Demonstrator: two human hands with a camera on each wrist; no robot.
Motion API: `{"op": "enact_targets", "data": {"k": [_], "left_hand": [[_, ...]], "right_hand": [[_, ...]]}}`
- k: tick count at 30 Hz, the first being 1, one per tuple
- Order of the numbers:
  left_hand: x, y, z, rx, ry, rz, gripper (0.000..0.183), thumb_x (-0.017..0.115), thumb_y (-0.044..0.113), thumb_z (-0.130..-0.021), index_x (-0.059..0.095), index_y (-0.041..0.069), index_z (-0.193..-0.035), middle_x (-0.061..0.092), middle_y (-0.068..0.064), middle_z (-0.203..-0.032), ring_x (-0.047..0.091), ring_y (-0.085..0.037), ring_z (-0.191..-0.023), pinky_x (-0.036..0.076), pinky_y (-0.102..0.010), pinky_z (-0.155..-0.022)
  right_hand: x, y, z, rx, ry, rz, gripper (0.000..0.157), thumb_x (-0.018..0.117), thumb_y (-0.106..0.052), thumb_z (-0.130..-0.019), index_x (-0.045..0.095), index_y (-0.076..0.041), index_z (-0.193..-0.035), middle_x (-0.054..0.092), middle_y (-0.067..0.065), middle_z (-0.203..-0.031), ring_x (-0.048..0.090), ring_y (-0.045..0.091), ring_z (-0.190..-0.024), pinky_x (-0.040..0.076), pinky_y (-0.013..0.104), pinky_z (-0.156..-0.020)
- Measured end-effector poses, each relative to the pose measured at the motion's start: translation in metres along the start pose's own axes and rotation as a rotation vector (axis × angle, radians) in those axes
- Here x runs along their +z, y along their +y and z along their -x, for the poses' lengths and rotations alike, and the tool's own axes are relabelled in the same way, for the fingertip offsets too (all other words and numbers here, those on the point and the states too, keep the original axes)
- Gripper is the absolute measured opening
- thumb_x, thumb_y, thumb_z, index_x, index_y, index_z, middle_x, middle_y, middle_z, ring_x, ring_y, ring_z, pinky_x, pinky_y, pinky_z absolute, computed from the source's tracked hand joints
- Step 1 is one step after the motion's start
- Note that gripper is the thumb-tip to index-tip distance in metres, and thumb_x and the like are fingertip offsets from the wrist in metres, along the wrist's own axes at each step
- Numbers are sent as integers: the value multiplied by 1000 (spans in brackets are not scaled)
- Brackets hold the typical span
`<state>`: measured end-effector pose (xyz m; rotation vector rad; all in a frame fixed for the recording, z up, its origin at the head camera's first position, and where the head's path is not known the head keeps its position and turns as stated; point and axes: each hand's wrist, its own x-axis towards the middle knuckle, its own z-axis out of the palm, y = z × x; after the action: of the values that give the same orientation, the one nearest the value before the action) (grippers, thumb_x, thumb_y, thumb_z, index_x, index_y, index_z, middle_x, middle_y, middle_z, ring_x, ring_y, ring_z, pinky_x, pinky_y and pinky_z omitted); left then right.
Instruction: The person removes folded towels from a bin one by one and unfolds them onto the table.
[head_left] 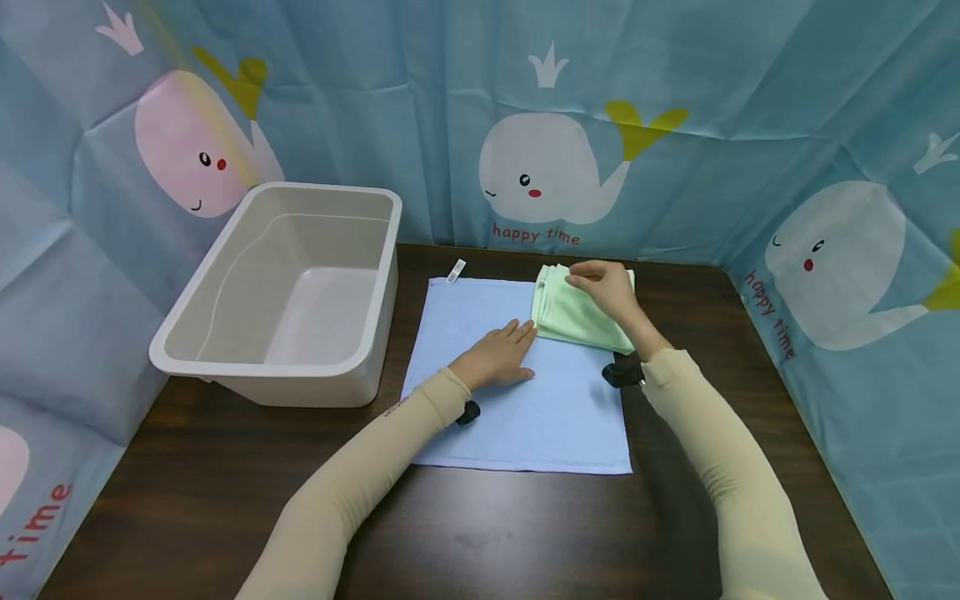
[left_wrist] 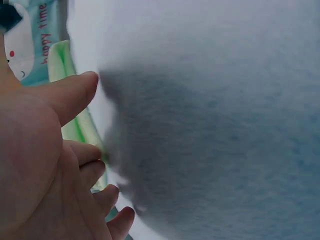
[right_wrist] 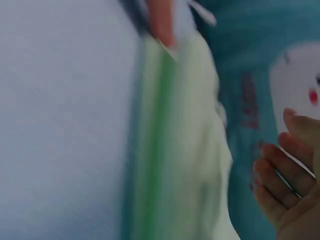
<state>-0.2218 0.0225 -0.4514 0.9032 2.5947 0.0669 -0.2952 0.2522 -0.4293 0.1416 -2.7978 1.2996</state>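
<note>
A light blue towel [head_left: 570,425] is spread out on the dark table. Folded into a small stack, a pale green towel [head_left: 573,312] lies over its far right corner. My left hand [head_left: 497,354] rests on the blue towel with fingers extended, fingertips right at the green towel's left edge. Over the green towel is my right hand [head_left: 606,290], its fingers loosely bent. In the right wrist view that hand [right_wrist: 292,170] holds nothing, and the green towel's folded edge [right_wrist: 195,130] runs beside it, blurred.
To the left stands a deep, light grey plastic tub [head_left: 300,392] on the wooden table [head_left: 480,533]. A white label [head_left: 455,271] sticks out from the blue towel's far left corner. Blue curtains [head_left: 420,125] with whale prints enclose the back and sides.
</note>
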Motion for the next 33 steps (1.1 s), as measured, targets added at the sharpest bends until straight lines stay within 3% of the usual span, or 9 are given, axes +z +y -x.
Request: {"op": "enact_targets", "data": {"k": [4, 10, 13, 17, 21, 25, 30, 33], "left_hand": [[3, -2, -2, 9, 0, 8, 78, 44, 50, -95, 7, 12, -153, 3, -3, -162, 5, -27, -151, 18, -44, -121], [4, -1, -4, -3, -24, -7, 78, 43, 52, -95, 7, 14, -153, 1, -1, -162, 4, -26, -151, 18, -45, -121], [4, -1, -4, -6, -29, 4, 77, 43, 51, -95, 8, 14, -153, 1, 0, -162, 4, -26, -151, 17, -45, -121], [2, -1, -3, -11, -34, 10, 74, 42, 49, -96, 9, 14, -153, 2, 0, -162, 4, -26, -151, 17, -44, -122], [0, 0, -2, -9, -48, 20, 74, 43, 47, -97, 9, 14, -153, 2, -1, -162, 4, -26, -151, 16, -44, -122], [-1, 1, -2, -14, -60, 29, 74, 43, 47, -97, 8, 14, -153, 1, 0, -162, 3, -25, -151, 15, -44, -122], [-1, 0, -2, -23, -74, 54, 74, 42, 46, -97, 6, 15, -153, -1, 1, -162, 1, -25, -151, 14, -45, -122], [-2, 0, -2, -33, -82, 59, 74, 42, 46, -98, 5, 15, -153, -2, 0, -162, 0, -25, -151, 13, -46, -122]], "right_hand": [[29, -5, 17, -86, -84, 135, 41, 72, -38, -81, 70, -11, -111, 71, 9, -113, 66, 27, -106, 52, 44, -90], [50, -1, 31, -177, -103, 346, 47, 78, -37, -75, 70, -8, -111, 71, 9, -113, 63, 28, -111, 47, 43, -98], [52, -1, 34, -199, -91, 374, 48, 79, -36, -73, 70, -8, -112, 70, 10, -114, 63, 28, -111, 47, 43, -99], [51, -1, 37, -241, -48, 369, 35, 75, -29, -79, 72, -7, -106, 73, 10, -108, 65, 28, -105, 49, 44, -94], [46, 2, 40, -245, 62, 280, 23, 70, -24, -84, 74, -8, -100, 75, 8, -98, 69, 24, -94, 54, 40, -85], [30, 5, 42, -203, 192, 115, 20, 69, -23, -85, 75, -9, -98, 75, 9, -93, 70, 17, -81, 56, 31, -74], [-12, 10, 48, -54, 348, -108, 25, 70, -28, -85, 74, -8, -100, 73, 7, -92, 64, 2, -73, 50, 16, -63], [-43, 18, 55, 37, 440, -254, 28, 71, -27, -84, 72, -6, -102, 72, -1, -88, 62, 0, -73, 49, 15, -62]]}}
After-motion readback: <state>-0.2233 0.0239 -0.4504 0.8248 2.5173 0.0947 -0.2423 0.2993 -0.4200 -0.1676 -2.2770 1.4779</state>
